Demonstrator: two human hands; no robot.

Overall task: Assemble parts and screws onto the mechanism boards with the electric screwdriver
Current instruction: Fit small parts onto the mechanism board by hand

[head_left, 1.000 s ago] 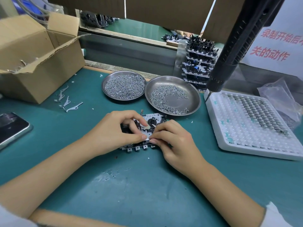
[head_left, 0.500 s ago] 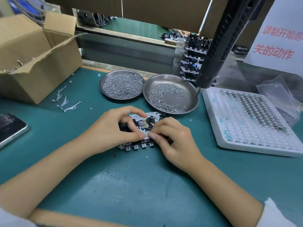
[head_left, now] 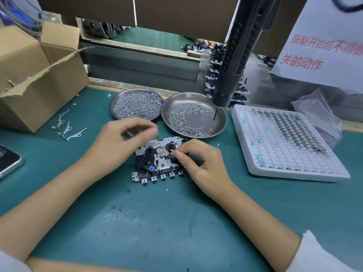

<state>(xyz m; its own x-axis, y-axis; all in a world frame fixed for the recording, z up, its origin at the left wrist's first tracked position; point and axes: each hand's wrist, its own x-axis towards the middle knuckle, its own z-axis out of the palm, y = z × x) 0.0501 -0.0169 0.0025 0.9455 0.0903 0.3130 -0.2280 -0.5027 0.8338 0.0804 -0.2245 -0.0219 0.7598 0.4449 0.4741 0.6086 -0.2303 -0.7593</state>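
Now the left hand [head_left: 121, 142] has lifted off the mechanism board [head_left: 157, 160], fingers loosely curled and blurred, grip undetermined, while the right hand [head_left: 202, 163] pinches a small part, seating unfinished

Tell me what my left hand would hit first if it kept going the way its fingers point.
Probably the fuller screw dish: the left hand points up and right toward its near rim. It is blurred and lifted, so depth is uncertain.

We have one view only, from a head-worn wide-angle camera. It looks forward and steeply down at the green bench [head_left: 176, 222], close in, with both forearms entering from the lower edge. The frame edges bow visibly.
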